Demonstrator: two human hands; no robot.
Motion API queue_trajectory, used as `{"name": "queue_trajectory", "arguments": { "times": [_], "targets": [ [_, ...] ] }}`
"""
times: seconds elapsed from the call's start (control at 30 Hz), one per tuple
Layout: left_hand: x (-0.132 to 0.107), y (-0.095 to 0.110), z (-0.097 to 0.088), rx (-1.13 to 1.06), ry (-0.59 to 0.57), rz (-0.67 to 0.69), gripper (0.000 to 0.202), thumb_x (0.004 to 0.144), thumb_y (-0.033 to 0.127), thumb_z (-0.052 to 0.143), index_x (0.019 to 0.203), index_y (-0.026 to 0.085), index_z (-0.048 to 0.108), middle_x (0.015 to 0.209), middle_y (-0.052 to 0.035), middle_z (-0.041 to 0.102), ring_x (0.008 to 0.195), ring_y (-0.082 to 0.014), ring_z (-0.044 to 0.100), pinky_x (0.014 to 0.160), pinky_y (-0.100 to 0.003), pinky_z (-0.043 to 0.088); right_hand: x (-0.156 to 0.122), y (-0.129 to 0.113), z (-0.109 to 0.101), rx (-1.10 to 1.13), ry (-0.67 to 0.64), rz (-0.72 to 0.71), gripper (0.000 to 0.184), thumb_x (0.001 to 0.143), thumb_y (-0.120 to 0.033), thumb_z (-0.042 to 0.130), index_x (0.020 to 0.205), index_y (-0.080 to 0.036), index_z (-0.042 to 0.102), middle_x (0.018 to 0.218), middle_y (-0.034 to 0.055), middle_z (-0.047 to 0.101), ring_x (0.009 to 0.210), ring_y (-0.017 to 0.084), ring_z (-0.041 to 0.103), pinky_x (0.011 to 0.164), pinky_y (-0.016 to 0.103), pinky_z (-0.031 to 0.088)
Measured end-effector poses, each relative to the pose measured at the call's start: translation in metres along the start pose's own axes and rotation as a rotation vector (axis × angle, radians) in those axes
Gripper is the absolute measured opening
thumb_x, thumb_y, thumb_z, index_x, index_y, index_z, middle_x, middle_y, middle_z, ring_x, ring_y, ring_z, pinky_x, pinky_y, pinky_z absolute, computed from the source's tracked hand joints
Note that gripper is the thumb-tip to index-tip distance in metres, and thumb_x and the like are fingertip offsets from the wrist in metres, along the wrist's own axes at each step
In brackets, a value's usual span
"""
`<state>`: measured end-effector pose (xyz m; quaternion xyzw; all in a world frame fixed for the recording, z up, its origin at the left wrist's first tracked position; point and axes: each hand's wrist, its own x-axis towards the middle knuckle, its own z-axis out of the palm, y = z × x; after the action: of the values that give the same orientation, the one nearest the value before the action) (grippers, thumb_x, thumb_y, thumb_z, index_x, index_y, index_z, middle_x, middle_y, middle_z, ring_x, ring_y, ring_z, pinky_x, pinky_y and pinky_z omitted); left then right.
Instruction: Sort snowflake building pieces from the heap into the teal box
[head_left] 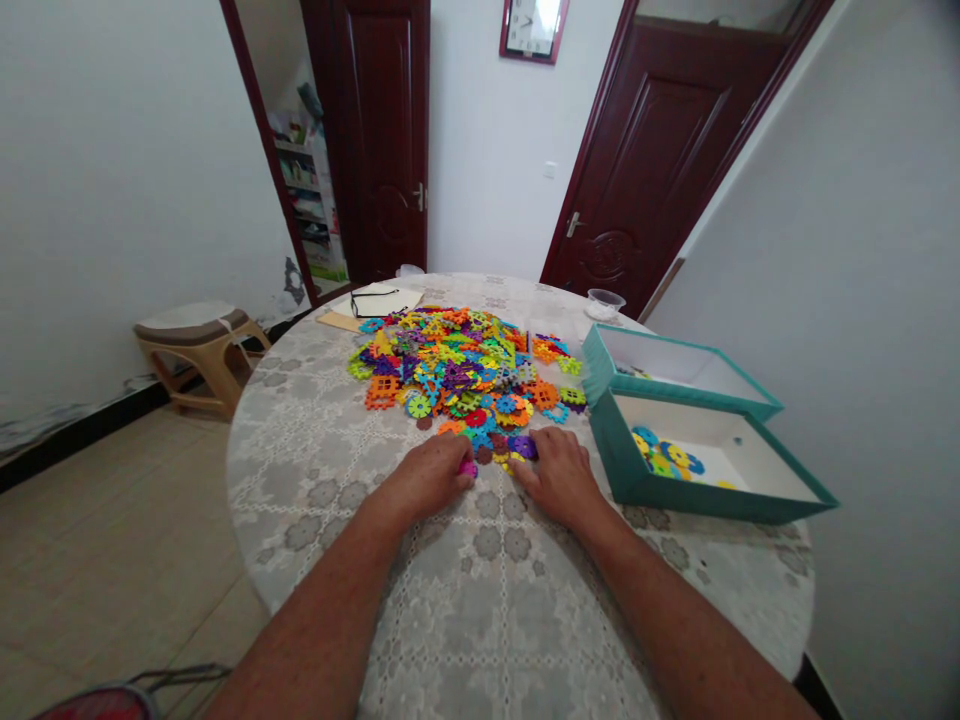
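My left hand (439,472) is closed, with a pink notched plastic disc (469,468) pinched between its thumb and fingers. My right hand (559,470) curls on the cloth opposite it, thumb and forefinger around a purple notched disc (520,447). A yellow disc (513,463) lies by the right thumb, partly hidden. Between the two hands are brown discs (484,455) and blue ones. Just beyond them rises a large heap of mixed coloured interlocking pieces (457,365), both round and square.
At the right stand a teal box (705,500) holding several discs and a second teal box or lid (697,365) behind it. Eyeglasses (375,302) rest on papers at the far left. A clear plastic bowl (606,300) sits at the back. A stool (199,355) stands left of the table.
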<state>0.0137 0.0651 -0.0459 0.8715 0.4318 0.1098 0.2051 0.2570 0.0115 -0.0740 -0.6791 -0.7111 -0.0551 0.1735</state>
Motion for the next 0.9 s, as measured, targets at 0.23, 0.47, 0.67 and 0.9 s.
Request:
{"name": "queue_trajectory", "arguments": {
  "times": [0.23, 0.47, 0.67, 0.9],
  "targets": [
    [0.001, 0.000, 0.006, -0.112, 0.027, 0.072, 0.015, 0.085, 0.017, 0.060, 0.099, 0.023, 0.059, 0.101, -0.0026, 0.068, 0.089, -0.0189, 0.059, 0.074, -0.028, 0.038, 0.004, -0.005, -0.001, 0.065, -0.096, -0.027, 0.033, 0.099, -0.044, 0.062, 0.122, -0.022, 0.068, 0.122, 0.0126, 0.063, 0.117, 0.031, 0.052, 0.100, 0.041, 0.039],
    [0.007, 0.009, 0.011, -0.194, 0.017, 0.118, 0.010, 0.089, 0.016, 0.060, 0.097, 0.021, 0.063, 0.094, -0.0017, 0.068, 0.084, -0.0176, 0.058, 0.074, -0.028, 0.038, -0.003, -0.010, -0.006, 0.138, -0.157, -0.163, 0.024, 0.099, -0.036, 0.062, 0.117, -0.022, 0.067, 0.116, 0.0111, 0.061, 0.112, 0.028, 0.052, 0.097, 0.038, 0.038],
    [0.005, 0.012, 0.008, -0.257, -0.006, 0.110, 0.010, 0.091, 0.022, 0.062, 0.101, 0.023, 0.066, 0.094, -0.0003, 0.070, 0.084, -0.0169, 0.059, 0.073, -0.027, 0.038, -0.009, -0.011, -0.016, 0.289, -0.216, -0.263, 0.027, 0.094, -0.027, 0.067, 0.121, -0.022, 0.066, 0.115, 0.0085, 0.066, 0.111, 0.026, 0.056, 0.099, 0.039, 0.041],
    [0.004, 0.017, 0.008, -0.415, -0.078, 0.082, 0.016, 0.090, 0.023, 0.064, 0.105, 0.022, 0.068, 0.090, 0.0000, 0.072, 0.083, -0.0161, 0.063, 0.073, -0.026, 0.042, -0.010, 0.022, -0.035, 0.377, -0.179, -0.157, 0.035, 0.095, -0.030, 0.064, 0.128, -0.019, 0.064, 0.118, 0.0121, 0.067, 0.113, 0.026, 0.061, 0.101, 0.040, 0.046]
  ]
}}
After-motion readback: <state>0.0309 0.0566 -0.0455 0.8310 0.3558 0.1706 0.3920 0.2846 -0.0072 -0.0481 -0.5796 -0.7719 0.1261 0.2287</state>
